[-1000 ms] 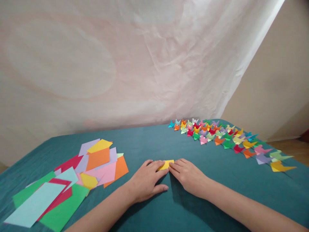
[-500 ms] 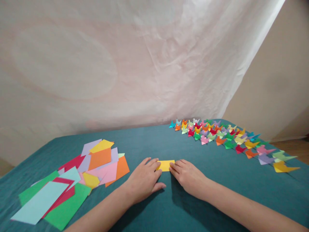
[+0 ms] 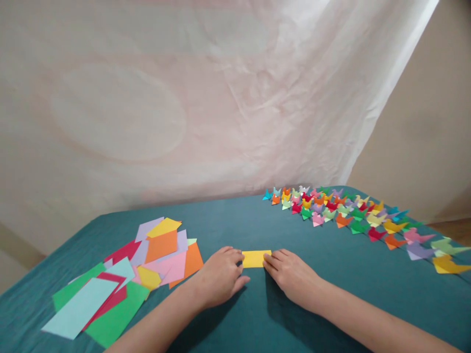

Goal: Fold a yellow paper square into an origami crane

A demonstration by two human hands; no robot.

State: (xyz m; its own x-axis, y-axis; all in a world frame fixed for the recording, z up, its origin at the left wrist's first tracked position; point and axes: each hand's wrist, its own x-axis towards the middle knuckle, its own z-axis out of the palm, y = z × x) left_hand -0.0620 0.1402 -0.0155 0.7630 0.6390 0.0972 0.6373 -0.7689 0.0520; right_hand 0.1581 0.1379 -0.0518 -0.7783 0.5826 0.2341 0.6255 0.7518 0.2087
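A small yellow paper (image 3: 256,258), folded into a flat rectangle, lies on the teal tablecloth (image 3: 235,318) in front of me. My left hand (image 3: 220,279) rests palm down with its fingertips on the paper's left end. My right hand (image 3: 291,277) lies flat too, its fingertips pressing the paper's right end. Both hands have their fingers stretched out along the cloth. Neither hand grips anything.
A loose pile of coloured paper sheets (image 3: 121,279) spreads over the left of the table. Several small folded paper birds (image 3: 349,213) stand in rows at the back right, out to the table's right edge. A creased pale sheet (image 3: 184,98) hangs behind the table.
The yellow paper went from a tilted, partly raised flap to a flat rectangle. Both hands slid apart to its two ends. The camera shifted slightly.
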